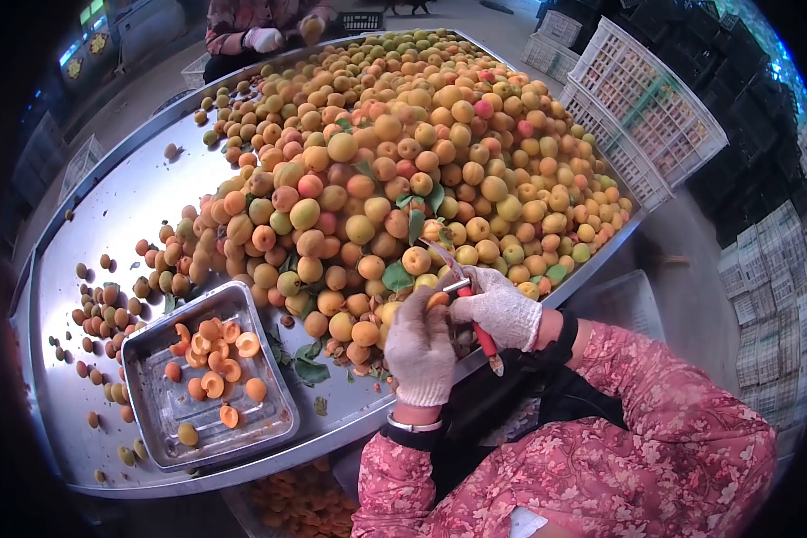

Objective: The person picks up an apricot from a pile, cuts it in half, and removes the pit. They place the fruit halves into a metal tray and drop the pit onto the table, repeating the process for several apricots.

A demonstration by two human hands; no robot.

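Observation:
Both my hands wear pale knitted gloves and work close together over the table's near edge. My left hand (419,351) has its fingers closed around an apricot (437,301), of which an orange part shows between the hands. My right hand (502,310) grips a red-handled cutting tool (486,339); a pointed metal blade rises above the fingers and a metal tip sticks out below. Just beyond the hands lies a big heap of apricots (359,229), yellow, orange and greenish, with some leaves. To the left, a metal tray (282,394) holds several apricot halves.
The raised rim of the metal table (269,470) curves along the front. Stacked white plastic crates (646,99) stand at its right side. Across the heap, another person's gloved hand (264,39) shows. Below the near edge is a container of orange fruit pieces (305,502).

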